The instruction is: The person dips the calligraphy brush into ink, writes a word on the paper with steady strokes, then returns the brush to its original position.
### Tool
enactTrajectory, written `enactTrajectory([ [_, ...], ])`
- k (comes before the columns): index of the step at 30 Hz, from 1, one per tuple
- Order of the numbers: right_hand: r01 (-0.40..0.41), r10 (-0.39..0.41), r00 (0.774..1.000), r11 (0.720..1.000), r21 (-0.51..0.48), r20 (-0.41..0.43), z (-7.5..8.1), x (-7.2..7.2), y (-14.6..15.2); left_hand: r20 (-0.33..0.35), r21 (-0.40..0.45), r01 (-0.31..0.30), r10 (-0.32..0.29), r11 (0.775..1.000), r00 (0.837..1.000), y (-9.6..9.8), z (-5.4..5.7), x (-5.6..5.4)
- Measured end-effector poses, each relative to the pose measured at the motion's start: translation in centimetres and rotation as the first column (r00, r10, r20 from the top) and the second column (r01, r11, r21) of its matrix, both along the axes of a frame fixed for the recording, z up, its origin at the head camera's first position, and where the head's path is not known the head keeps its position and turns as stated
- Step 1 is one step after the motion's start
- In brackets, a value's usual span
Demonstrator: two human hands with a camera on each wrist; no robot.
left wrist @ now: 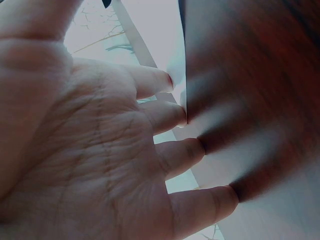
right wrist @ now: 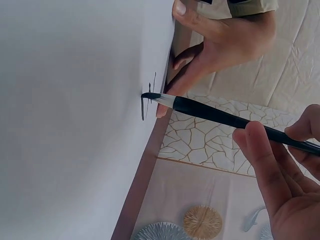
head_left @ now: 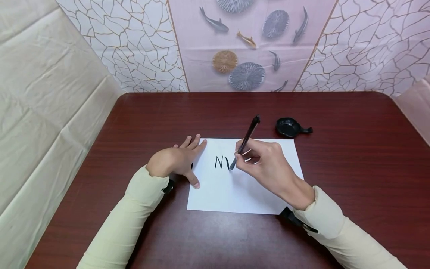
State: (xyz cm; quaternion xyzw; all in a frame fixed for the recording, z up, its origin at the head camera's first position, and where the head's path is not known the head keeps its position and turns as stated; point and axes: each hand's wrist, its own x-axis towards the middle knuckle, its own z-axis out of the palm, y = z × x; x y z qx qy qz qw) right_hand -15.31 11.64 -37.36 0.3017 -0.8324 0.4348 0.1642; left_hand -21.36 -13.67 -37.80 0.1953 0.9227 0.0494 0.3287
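A sheet of white paper [head_left: 215, 196] lies on the table, bearing a black "N" and a slanted stroke beside it. My right hand [head_left: 270, 164] pinches a dark-handled calligraphy brush [head_left: 248, 137] between thumb and fingers. In the right wrist view, the brush's black-inked tip [right wrist: 152, 96] touches the sheet at the end of a stroke. At the paper's left edge rests my left hand [head_left: 176, 160], fingers spread, thumb and a fingertip on the sheet. The left wrist view shows its palm [left wrist: 100, 145] with fairly straight fingers against paper and table.
Behind the paper's far right corner sits a small black pan-shaped dish [head_left: 288, 127] with a short handle. The dark red wooden table [head_left: 352, 149] meets a patterned cloth backdrop [head_left: 141, 45] at its far edge. A pale cloth [head_left: 50, 93] hangs along the left side.
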Motion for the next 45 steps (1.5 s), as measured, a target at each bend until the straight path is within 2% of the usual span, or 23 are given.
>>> enactTrajectory([
  [11,0.008,-0.008,1.000,1.000,-0.011,0.026,0.3,0.0,0.3,-0.001,0.000,0.002,-0.002,1.000,1.000,0.0,-0.2,-0.2],
  [29,0.091,-0.091,0.995,0.996,-0.003,-0.028,0.2,-1.2,0.9,-0.017,-0.019,0.007,-0.007,1.000,1.000,0.0,0.1,-0.1],
  [38,0.109,-0.111,0.988,0.994,-0.024,-0.109,1.3,-0.8,1.3,-0.017,-0.010,0.006,-0.006,1.000,1.000,0.0,0.1,-0.1],
  [45,0.136,-0.140,0.980,0.990,-0.039,-0.139,2.1,-0.1,2.0,0.001,-0.012,0.004,-0.004,1.000,1.000,0.0,-0.1,-0.2],
])
